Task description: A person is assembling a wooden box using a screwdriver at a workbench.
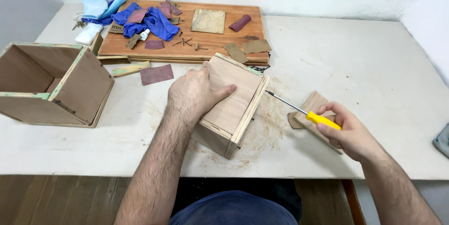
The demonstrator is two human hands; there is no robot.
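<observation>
- A small wooden box (232, 105) lay near the front edge of the bench (355, 56), about midway along it.
- The left hand (194, 95) rested on top of the small wooden box.
- To its right, the right hand (348, 134) held a screwdriver (304, 112) over a wood offcut (314, 105).
- An open wooden box (51, 84) sat at the left edge.
- A board (187, 33) lay at the back edge, with sandpaper pieces (208, 21) and a cloth (149, 21) on it.
</observation>
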